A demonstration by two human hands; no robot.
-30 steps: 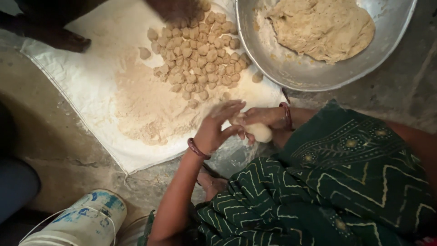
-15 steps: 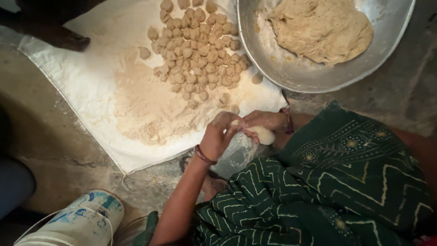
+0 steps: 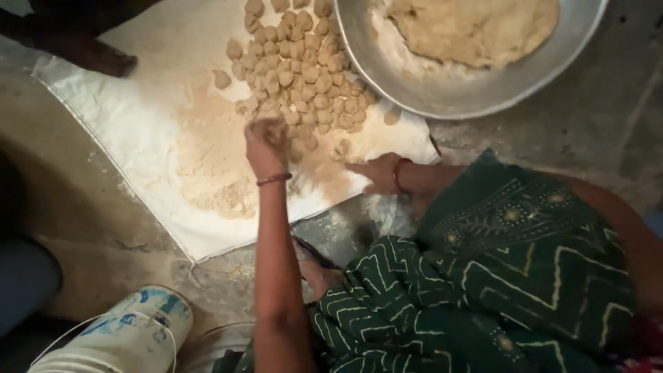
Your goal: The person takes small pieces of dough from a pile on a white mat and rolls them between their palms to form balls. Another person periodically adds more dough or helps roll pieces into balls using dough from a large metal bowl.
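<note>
My left hand (image 3: 266,144) reaches out over the white cloth (image 3: 138,131), fingers curled down at the near edge of a heap of small dough balls (image 3: 304,76). It seems closed on a dough ball that its fingers hide. My right hand (image 3: 376,173) lies flat on the cloth's near edge, fingers apart and pointing left, with nothing in it. A mound of loose flour (image 3: 210,166) lies left of my left hand.
A big metal bowl (image 3: 442,103) holding a lump of dough (image 3: 476,27) stands at the top right, touching the cloth. Another person's dark limb (image 3: 83,48) rests at the cloth's top left. A white and blue bucket (image 3: 131,331) stands at the bottom left. My green patterned garment (image 3: 483,290) fills the lower right.
My hands were together near the cloth's edge, rolling a dough ball. They have parted: the left has stretched forward to the heap, and the right has dropped flat onto the cloth.
</note>
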